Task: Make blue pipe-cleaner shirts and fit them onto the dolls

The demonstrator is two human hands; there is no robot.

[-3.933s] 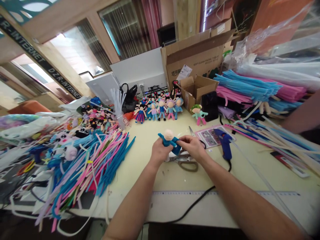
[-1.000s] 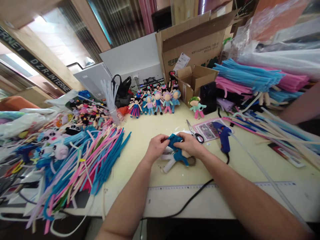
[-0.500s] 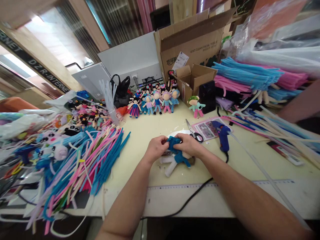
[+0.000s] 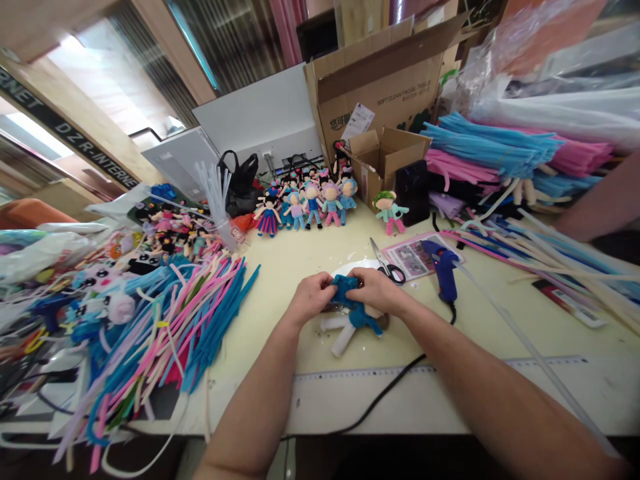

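Shifted since 3.9 s ago: blue doll [image 4: 367,321], out of left hand [image 4: 311,298], now lying partly beneath right hand [image 4: 379,291], white legs [image 4: 343,341] toward 7 o'clock; contact with right hand unclear. Pinching blue piece [image 4: 343,292] with both hands, closed on it from either side. Measured from blue piece: blue doll at 5 o'clock, black-handled scissors [image 4: 385,266] at 2, blue glue gun [image 4: 446,273] just before 3, ruler [image 4: 340,375] at 6, green-haired doll [image 4: 390,213] at 1.

Left hand [image 4: 313,297] and right hand [image 4: 376,291] pinch a blue piece [image 4: 343,289] near a doll [image 4: 364,319].
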